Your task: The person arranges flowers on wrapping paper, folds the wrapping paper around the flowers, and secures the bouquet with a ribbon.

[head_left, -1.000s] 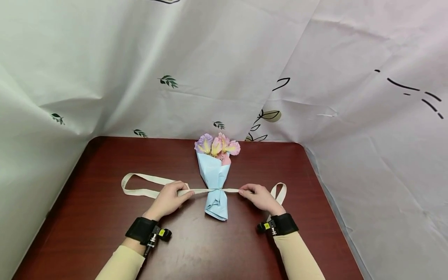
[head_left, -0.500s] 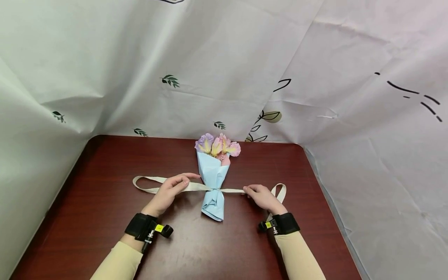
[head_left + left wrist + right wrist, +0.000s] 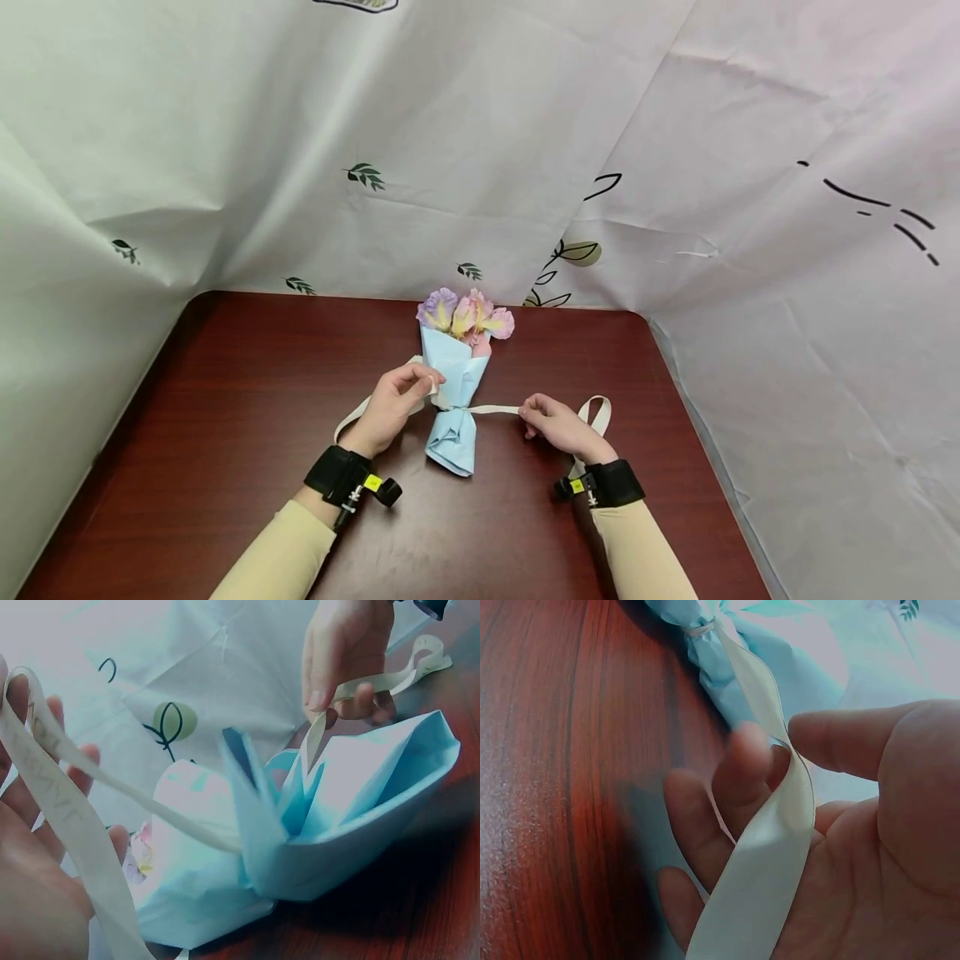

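A bouquet (image 3: 452,442) in light blue wrapping paper lies on the table, its purple and pink flowers (image 3: 467,317) pointing away from me. Around its narrow waist runs a cream ribbon (image 3: 493,409), which gathers the paper. My left hand (image 3: 386,412) is beside the paper's left edge and pinches the ribbon's left part; in the left wrist view that ribbon (image 3: 71,810) folds into a loop over the fingers. To the right of the bouquet, my right hand (image 3: 558,423) pinches the other part between thumb and fingers. From there the ribbon (image 3: 757,877) trails across the palm in the right wrist view.
The dark red wooden table (image 3: 225,467) has its far edge just behind the flowers. A pale curtain (image 3: 480,150) with leaf prints hangs behind and at both sides. A loose ribbon loop (image 3: 597,412) rises behind my right wrist.
My left hand has moved right, up against the bouquet, and drawn its ribbon part in with it. The bouquet's lower end has swung slightly left. The right hand has shifted only slightly.
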Demonstrator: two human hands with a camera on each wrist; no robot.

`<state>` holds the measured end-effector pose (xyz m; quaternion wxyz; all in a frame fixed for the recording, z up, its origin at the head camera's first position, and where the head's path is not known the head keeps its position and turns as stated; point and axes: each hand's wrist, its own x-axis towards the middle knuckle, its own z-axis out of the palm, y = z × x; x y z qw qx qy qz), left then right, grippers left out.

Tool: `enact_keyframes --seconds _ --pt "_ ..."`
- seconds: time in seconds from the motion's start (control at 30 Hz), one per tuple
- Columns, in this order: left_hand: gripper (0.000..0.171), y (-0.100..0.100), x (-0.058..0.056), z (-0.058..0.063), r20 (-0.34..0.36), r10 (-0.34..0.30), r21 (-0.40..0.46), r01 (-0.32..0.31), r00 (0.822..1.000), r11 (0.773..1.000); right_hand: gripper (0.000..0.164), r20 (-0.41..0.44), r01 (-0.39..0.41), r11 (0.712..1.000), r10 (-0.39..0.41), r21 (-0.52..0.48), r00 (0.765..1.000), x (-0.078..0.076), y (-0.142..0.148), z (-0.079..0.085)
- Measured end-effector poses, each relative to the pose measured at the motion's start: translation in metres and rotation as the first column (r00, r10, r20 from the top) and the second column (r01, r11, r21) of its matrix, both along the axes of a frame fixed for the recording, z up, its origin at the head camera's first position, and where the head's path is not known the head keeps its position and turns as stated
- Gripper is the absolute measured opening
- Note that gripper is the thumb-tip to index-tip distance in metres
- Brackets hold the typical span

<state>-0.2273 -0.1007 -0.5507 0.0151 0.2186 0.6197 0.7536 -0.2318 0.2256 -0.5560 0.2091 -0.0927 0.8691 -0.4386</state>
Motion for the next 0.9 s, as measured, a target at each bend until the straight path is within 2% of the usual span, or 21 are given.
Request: enact_keyframes --seconds 0.27,0.47,0.67,0.83,0.9 --pt "0.016 0.005 0.001 -0.002 0.051 0.012 -0.051 -0.01 0.999 0.999 0.035 0.007 -0.045 0.997 0.046 -0.054 0.999 -0.001 0.005 0.002" --pt "0.017 0.008 0.003 -0.006 0.065 0.044 -0.023 -0.043 0.997 0.999 0.041 -0.001 -0.06 0.998 0.06 -0.006 0.998 -0.001 0.011 0.006" --pt "0.023 0.009 0.004 -0.008 0.077 0.113 -0.08 -0.106 0.991 0.991 0.035 -0.02 -0.075 0.996 0.077 0.053 0.997 0.001 0.016 0.01" --pt "0.015 0.009 0.002 -0.009 0.045 0.113 -0.071 -0.11 0.993 0.991 0.031 -0.029 -0.05 0.995 0.052 0.088 0.998 0.003 0.022 0.016" --pt "0.017 0.009 0.002 -0.009 0.037 0.099 -0.048 -0.097 0.994 0.994 0.029 -0.029 -0.036 0.995 0.039 0.097 0.999 0.003 0.023 0.02"
